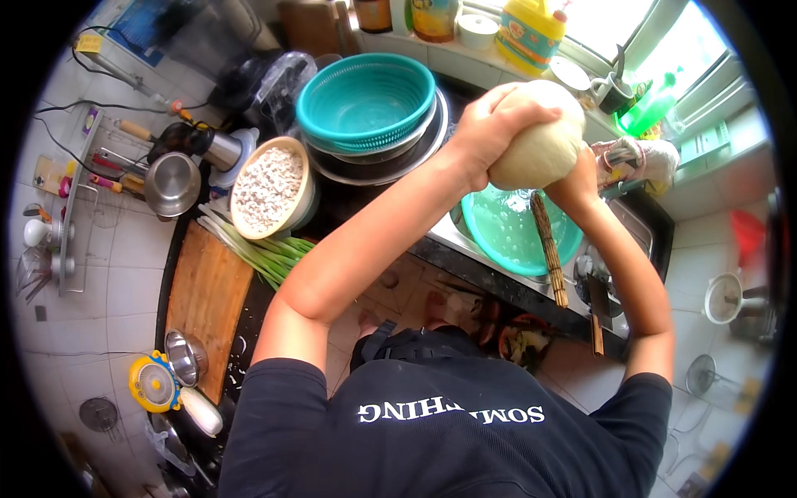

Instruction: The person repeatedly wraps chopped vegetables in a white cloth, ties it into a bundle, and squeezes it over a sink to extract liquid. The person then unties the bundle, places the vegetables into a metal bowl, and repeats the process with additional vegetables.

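Both my hands hold up a large pale ball of dough [538, 140] above the sink. My left hand [492, 127] grips its left side, thumb across the top. My right hand [576, 183] is against its lower right side, its fingers partly hidden. Beneath, a turquoise basin [507, 239] of bubbly water stands in the sink, with a bundled-twig brush [549, 252] lying across its rim. Further left, turquoise colanders [367, 103] are stacked on metal bowls.
A bowl of chopped pale food [271, 190] stands beside green onions [268, 249] and a wooden cutting board [208, 299]. A cleaver [599, 311] lies by the sink's right side. A yellow jug [529, 37] stands on the windowsill. A metal bowl [185, 358] rests on the board's near end.
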Available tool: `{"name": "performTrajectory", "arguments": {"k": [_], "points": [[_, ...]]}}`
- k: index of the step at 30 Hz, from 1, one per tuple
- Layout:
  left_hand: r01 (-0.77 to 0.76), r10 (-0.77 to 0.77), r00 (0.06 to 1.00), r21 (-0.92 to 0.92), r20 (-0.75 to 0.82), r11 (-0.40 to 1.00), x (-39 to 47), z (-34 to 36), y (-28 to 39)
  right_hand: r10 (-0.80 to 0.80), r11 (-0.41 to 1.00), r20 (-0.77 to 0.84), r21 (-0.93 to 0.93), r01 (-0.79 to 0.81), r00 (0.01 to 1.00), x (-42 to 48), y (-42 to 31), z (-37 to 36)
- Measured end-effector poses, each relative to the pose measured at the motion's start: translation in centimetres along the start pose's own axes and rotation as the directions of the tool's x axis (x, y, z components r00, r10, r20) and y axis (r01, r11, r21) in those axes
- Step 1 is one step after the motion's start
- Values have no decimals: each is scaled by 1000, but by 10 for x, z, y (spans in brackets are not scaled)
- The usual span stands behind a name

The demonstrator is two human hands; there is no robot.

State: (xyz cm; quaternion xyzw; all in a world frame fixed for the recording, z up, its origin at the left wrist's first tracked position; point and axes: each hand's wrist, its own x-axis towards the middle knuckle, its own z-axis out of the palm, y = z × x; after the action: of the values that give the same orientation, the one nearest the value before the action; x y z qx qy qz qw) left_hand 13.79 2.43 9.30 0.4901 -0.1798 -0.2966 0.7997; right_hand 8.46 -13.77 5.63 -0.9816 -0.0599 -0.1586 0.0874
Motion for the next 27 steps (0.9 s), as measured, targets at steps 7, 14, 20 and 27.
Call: {"name": "performTrajectory", "arguments": {"k": [7,14,20,27], "points": [[-289,218,957,529,194,798,0,35,36,-51,-118,297,946,-301,953,-36,4,4],[-190,119,931,179,345,965,25,43,32,-140,-450,565,695,-560,813,-40,-27,-44],[-109,133,939,-91,316,990,47,42,9,-237,-682,215,658,-320,947,-30,-15,-16],[-92,154,932,-196,328,976,69,42,-22,-133,-767,187,602,-221,973,-35,3,6]]}}
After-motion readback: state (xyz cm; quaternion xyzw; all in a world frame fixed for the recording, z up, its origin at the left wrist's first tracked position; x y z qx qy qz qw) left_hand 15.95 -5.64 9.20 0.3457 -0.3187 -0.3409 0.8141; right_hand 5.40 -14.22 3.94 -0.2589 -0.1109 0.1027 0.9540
